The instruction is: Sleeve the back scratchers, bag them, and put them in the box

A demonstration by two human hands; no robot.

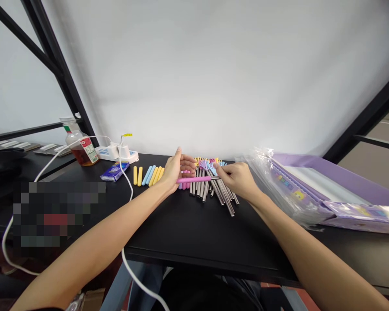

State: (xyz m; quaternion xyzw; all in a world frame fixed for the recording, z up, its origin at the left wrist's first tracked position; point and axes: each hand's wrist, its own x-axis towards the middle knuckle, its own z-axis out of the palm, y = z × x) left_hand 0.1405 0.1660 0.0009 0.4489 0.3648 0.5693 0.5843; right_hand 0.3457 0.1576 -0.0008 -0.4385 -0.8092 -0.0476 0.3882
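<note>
A back scratcher with a pink handle (pixel 196 179) and a short stretch of metal shaft lies level between my hands. My right hand (pixel 235 176) is closed around its metal end; the head is hidden in the fingers. My left hand (pixel 180 167) has its fingers stretched out, and the handle's far end meets its palm. Behind and below lies a pile of metal rods (pixel 226 194) with colourful claw-shaped heads (pixel 210 165). Loose handle sleeves lie left of the pile: yellow ones (pixel 138 176), blue ones (pixel 148 175) and some pink ones (pixel 185 185) partly covered by my left hand.
A purple box (pixel 304 160) and clear plastic bags (pixel 278 194) sit at the right. On the left are a bottle of brown liquid (pixel 84 149), a power strip (pixel 133 156), a blue packet (pixel 115 172) and a white cable (pixel 131 190). A wall backs the black desk (pixel 194 233).
</note>
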